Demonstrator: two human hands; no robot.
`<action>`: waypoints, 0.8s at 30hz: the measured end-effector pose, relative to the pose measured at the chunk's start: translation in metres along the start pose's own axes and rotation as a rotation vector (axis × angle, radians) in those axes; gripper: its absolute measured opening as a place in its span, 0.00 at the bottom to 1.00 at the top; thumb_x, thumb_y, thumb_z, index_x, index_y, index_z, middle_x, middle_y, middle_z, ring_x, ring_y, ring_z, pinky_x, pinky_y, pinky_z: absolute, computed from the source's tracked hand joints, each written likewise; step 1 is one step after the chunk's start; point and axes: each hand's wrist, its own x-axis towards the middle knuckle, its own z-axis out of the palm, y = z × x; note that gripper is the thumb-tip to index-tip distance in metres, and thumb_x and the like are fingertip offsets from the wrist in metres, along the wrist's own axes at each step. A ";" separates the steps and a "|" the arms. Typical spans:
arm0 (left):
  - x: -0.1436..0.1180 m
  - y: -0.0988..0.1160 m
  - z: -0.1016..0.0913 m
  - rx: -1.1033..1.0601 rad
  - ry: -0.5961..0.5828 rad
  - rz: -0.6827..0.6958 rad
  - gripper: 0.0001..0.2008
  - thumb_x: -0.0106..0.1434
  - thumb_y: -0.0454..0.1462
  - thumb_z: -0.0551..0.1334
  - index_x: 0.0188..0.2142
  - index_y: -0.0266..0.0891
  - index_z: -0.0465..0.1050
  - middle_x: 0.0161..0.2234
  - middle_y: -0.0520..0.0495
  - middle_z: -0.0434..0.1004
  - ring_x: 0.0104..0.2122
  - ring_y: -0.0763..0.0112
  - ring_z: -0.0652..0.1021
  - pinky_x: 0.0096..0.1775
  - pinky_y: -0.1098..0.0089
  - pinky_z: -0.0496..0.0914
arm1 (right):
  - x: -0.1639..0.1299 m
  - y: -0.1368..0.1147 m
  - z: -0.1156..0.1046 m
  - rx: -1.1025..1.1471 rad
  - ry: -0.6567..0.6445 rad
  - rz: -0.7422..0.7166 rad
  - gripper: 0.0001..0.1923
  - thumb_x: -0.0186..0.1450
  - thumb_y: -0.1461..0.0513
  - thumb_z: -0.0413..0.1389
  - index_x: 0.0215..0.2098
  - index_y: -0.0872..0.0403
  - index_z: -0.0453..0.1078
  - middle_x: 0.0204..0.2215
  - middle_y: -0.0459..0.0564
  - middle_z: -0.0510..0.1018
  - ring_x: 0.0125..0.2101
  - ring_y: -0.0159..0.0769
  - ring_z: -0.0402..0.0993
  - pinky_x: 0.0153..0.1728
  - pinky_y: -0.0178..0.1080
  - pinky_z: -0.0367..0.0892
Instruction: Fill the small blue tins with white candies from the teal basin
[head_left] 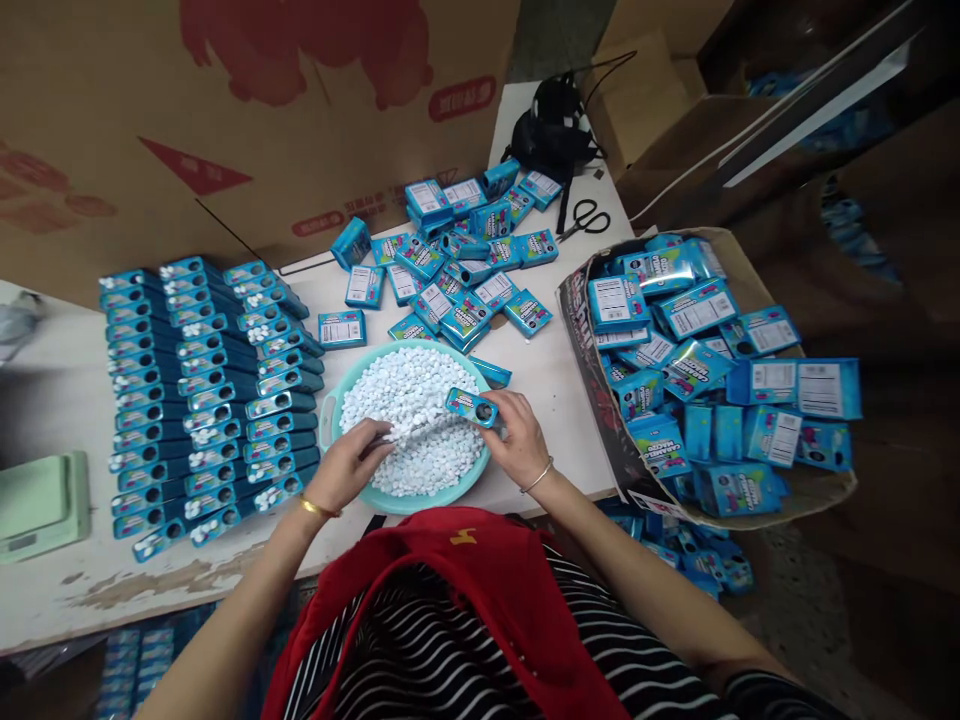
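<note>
A mint-green basin (328, 420) full of small white candies (405, 385) stands in front of me on the table. My right hand (516, 432), over the basin's right side, grips a small blue candy box (469, 405) whose end with a round dark hole faces up. At the basin's left side my left hand (356, 462) reaches over the rim, fingers drawn together at the candies. Whatever its fingertips hold is too small to tell. To the left, similar blue boxes (214, 400) stand in three rows, white candies showing on some tops.
Loose blue boxes (457, 260) lie heaped behind the basin, near black scissors (585, 218) and a black bag (551, 125). An open carton (600, 420) of blue boxes stands at right. A green scale (41, 505) sits far left; a big cardboard box (262, 120) stands behind.
</note>
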 end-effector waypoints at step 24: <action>0.007 0.114 -0.070 0.838 -0.145 -0.017 0.12 0.66 0.36 0.50 0.43 0.39 0.70 0.36 0.45 0.72 0.35 0.63 0.74 0.34 0.65 0.67 | 0.002 -0.019 0.015 -0.014 -0.075 -0.100 0.22 0.57 0.70 0.49 0.50 0.58 0.65 0.44 0.56 0.74 0.46 0.44 0.66 0.48 0.47 0.65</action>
